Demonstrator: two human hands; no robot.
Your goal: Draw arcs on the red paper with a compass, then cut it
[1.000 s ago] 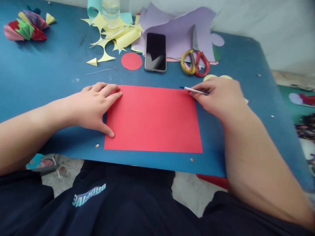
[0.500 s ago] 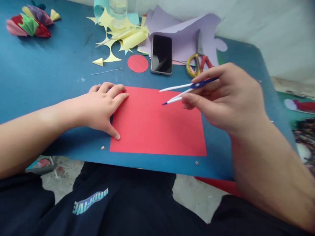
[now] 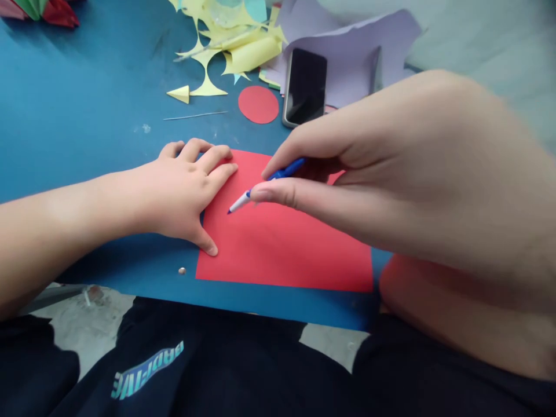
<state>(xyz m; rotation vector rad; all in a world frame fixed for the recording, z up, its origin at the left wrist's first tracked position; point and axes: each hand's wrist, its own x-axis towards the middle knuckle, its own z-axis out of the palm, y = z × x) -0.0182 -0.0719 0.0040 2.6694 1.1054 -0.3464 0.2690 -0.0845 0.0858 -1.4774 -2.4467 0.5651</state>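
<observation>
Paper, one red sheet [image 3: 278,258], flat on the blue table [image 3: 108,130] in the middle of the frame. Left hand [image 3: 178,196] across its left end — fingers spread and bent, index fingertip on the sheet's upper left part, thumb well apart with its tip on the lower left part. Outer fingers past the sheet's edge, over the table. Blue-and-white compass [image 3: 240,201] in the right hand [image 3: 386,162], pinched between thumb and index finger, white leg slanting down toward the left, tip at the sheet's left part near the left hand. Tip touching paper or just above — cannot tell. Other right fingers mostly hidden; cannot tell their pose.

At the top edge, left of centre, clear container [image 3: 228,16], cut off by the frame, only a blurred base in sight amid yellow paper scraps [image 3: 208,90]; cannot tell its contents. Red paper circle [image 3: 258,105] at upper centre, just left of the phone [image 3: 306,87]. Right of the phone, purple paper [image 3: 347,49], with scissors [image 3: 377,69] on top, partly covered by the right hand. Small yellow cone [image 3: 180,94] left of the scraps; thin needle [image 3: 195,116] just below. Colourful folded paper [image 3: 32,8] cut by the upper left corner.
</observation>
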